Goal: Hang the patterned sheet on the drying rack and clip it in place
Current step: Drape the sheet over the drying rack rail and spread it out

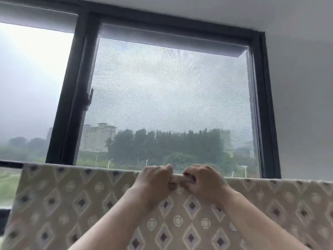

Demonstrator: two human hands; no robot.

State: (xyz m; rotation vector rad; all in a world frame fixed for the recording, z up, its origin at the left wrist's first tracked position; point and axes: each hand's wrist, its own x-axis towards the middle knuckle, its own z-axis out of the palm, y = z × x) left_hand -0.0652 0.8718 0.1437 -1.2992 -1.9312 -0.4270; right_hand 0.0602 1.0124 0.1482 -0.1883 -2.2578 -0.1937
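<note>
Gripping patterned sheet (72, 199) top edge, left hand (155, 179) beside right hand (204, 179).

I see the sheet (72, 197) spread wide and hanging flat toward me, filling the lower part of my view. It is beige cloth printed with rows of pale-outlined diamonds with dark centres, and small white rings between them. Its top edge runs straight across, a little lower toward the right. What it hangs over is hidden beneath the cloth. The left side edge shows, slanting down and outward; the right side and the bottom run out of view. At the middle of the top edge my left hand (155, 179) and right hand (204, 179) grip it close together, fingers curled over the edge, a small bunch of cloth pinched between them.
</note>
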